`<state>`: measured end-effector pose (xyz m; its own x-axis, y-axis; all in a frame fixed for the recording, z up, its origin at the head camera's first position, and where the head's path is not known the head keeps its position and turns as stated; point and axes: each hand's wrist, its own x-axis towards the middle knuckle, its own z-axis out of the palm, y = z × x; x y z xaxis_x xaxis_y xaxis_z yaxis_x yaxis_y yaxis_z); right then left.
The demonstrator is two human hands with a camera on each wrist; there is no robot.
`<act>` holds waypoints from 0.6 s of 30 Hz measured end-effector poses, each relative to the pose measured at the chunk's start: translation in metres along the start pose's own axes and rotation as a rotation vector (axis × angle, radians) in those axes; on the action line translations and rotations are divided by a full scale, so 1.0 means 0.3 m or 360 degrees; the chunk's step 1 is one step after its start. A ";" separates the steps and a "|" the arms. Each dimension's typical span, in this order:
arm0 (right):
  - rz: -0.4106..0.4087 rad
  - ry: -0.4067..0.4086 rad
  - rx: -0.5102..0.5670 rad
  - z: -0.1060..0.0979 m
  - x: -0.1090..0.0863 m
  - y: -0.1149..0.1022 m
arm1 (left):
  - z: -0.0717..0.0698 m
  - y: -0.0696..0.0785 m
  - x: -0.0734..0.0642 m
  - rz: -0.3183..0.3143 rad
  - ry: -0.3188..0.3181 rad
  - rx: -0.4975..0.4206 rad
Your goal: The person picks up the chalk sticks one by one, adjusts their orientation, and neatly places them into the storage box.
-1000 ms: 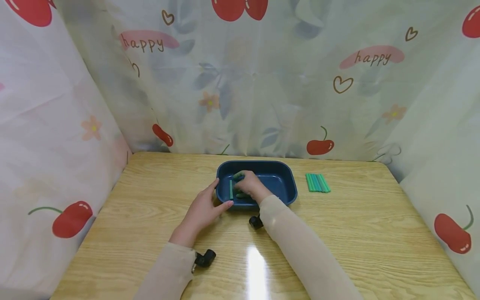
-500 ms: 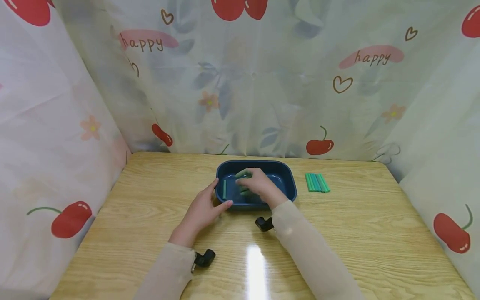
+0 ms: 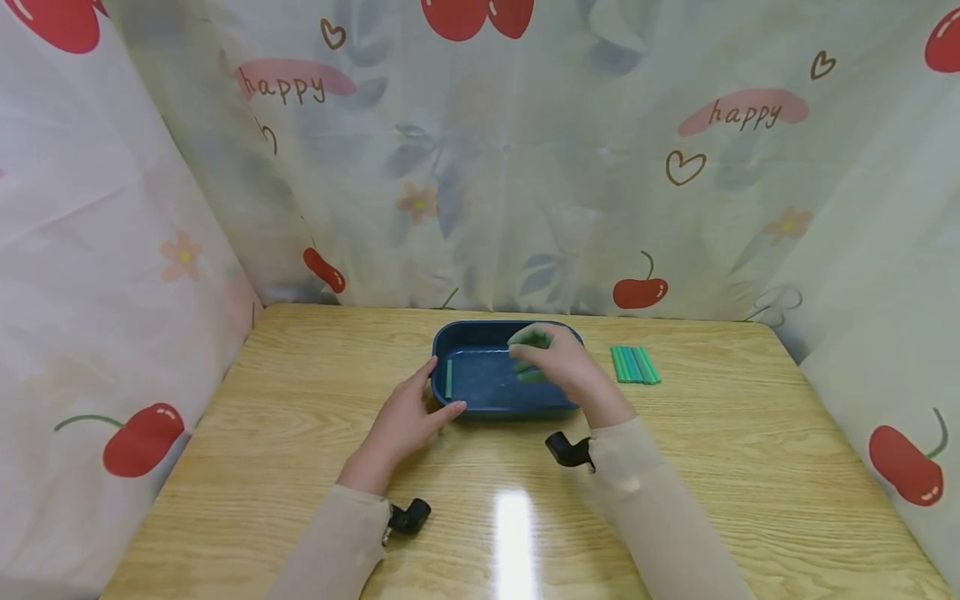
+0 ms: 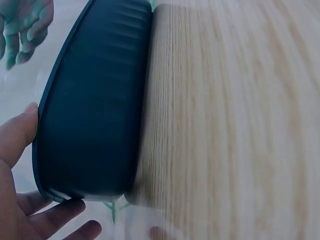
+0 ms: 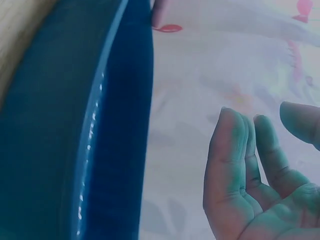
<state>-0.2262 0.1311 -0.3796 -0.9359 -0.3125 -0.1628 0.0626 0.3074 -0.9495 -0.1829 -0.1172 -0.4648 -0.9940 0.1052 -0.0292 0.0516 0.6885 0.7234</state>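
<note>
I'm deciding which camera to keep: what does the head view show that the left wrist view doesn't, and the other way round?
Only head: both sleeves, the row of sticks on the table, and the single green stick inside the box.
Only left wrist: three distinct left-hand fingertips besides the thumb.
Both: the box and table, the left hand at the box's rim, and the right hand.

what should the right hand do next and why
I'd probably move the right hand to the row of green and teal sticks and pick one up. The right hand looks to be holding nothing, only one green stick shows inside the dark blue tray, and the left hand holds the tray's near left corner.
</note>
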 end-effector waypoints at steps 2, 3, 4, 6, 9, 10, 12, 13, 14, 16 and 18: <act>-0.0022 0.0006 -0.0010 -0.017 -0.017 -0.003 | 0.000 0.001 -0.001 -0.0008 0.0003 0.0006; -0.0030 0.0006 -0.0011 -0.023 -0.025 -0.005 | 0.000 0.001 -0.002 -0.0009 0.0004 0.0010; -0.0038 0.0006 -0.0014 -0.029 -0.034 -0.009 | -0.001 0.001 -0.003 -0.0011 0.0006 0.0011; -0.0054 0.0005 -0.0026 -0.043 -0.050 -0.012 | -0.002 0.000 -0.004 -0.0009 0.0006 0.0015; -0.0075 0.0012 -0.0043 -0.066 -0.076 -0.019 | -0.002 -0.001 -0.004 0.0000 0.0002 0.0012; -0.0086 0.0015 -0.0050 -0.075 -0.085 -0.020 | -0.003 -0.001 -0.004 0.0001 0.0001 0.0011; -0.0102 0.0035 -0.0074 -0.096 -0.102 -0.022 | -0.002 -0.002 -0.003 0.0005 -0.0003 0.0012; -0.0107 0.0052 -0.0094 -0.106 -0.111 -0.021 | -0.002 -0.002 -0.003 0.0009 -0.0005 0.0011; -0.0114 0.0075 -0.0110 -0.118 -0.120 -0.020 | -0.002 -0.002 -0.003 0.0012 -0.0006 0.0011; -0.0114 0.0115 -0.0140 -0.139 -0.137 -0.020 | -0.002 -0.002 -0.004 0.0016 -0.0006 0.0014; -0.0111 0.0154 -0.0173 -0.159 -0.153 -0.017 | -0.002 0.000 -0.005 0.0020 -0.0005 0.0011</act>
<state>-0.2000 0.1867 -0.3544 -0.9659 -0.2503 -0.0658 -0.0369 0.3849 -0.9222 -0.1813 -0.1178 -0.4643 -0.9930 0.1159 -0.0224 0.0646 0.6923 0.7188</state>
